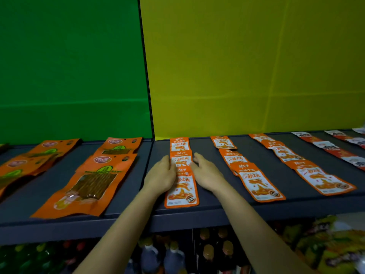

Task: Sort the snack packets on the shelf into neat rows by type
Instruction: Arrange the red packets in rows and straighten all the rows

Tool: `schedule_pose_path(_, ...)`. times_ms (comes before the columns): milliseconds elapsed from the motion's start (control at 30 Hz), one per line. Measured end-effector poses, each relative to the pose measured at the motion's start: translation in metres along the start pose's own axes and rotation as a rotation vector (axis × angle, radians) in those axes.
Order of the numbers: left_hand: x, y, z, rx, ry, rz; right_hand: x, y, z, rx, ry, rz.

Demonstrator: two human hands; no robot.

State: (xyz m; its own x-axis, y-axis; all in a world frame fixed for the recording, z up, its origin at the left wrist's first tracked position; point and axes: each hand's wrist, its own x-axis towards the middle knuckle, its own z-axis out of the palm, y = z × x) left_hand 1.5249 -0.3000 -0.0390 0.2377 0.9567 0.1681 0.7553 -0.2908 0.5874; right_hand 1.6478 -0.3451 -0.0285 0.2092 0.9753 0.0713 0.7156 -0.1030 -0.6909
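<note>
Orange packets (181,171) are getting squared into a row between the open left hand (161,177) and open right hand (207,173), needing a gentle squeeze next.

I see dim, uneven light: the yellow backdrop (256,66) glows brightest up top and darkens downward. The shelf (138,220) bows from wide-angle distortion. Bottles (171,256) below sit murky and blurred.

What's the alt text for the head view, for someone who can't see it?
Two bare hands, left hand and right hand, flank a row of small orange-and-white packets lying flat on a dark shelf, palms pressed to its sides. More rows of the same packets lie to the right; large orange packets lie to the left.
</note>
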Motion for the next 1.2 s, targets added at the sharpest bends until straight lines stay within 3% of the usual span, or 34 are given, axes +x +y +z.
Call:
schedule_pose_path(167, -0.005, -0.002, -0.003, -0.033, 0.048, -0.031, -0.006, 0.001, -0.003, 0.185, 0.006, 0.016)
schedule_pose_path(700, -0.012, -0.001, -0.006, 0.02, 0.011, 0.036, -0.002, 0.005, 0.001, 0.086, 0.009, -0.023)
schedule_pose_path(867, -0.019, 0.003, -0.013, -0.045, 0.218, 0.053, -0.002, 0.003, 0.0, 0.263, 0.131, -0.041)
schedule_pose_path(967, -0.024, -0.005, -0.031, 0.0, 0.338, 0.131, -0.006, -0.004, -0.001, 0.224, 0.213, -0.127)
schedule_pose_path(1067, -0.029, -0.022, -0.071, -0.002, 0.43, 0.151, -0.014, -0.029, 0.0, 0.216, 0.177, -0.232)
schedule_pose_path(1200, -0.024, -0.068, -0.125, -0.003, 0.405, 0.012, -0.018, -0.078, 0.018, 0.2, -0.008, -0.315)
